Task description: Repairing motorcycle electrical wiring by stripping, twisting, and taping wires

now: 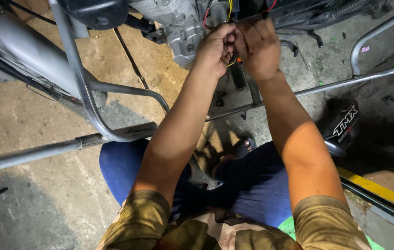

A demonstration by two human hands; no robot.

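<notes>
Head view: both hands are up at the engine (178, 28), fingers curled in tight. The left hand (214, 48) and right hand (258, 46) pinch the coloured wires (229, 14) hanging beside the engine case. Can't tell exactly which wire each finger grips, too bunched up. A black cover with white lettering (343, 122) lies on the floor at right, half in shadow.

Both hands meet at the wires (231, 14) just right of the engine case (183, 32); left hand (214, 48) touching right hand (258, 46); tube frame (90, 92) left of the forearms; long rod (336, 85) crosses behind the right forearm; sandalled foot (243, 148) between the arms, below the hands.
</notes>
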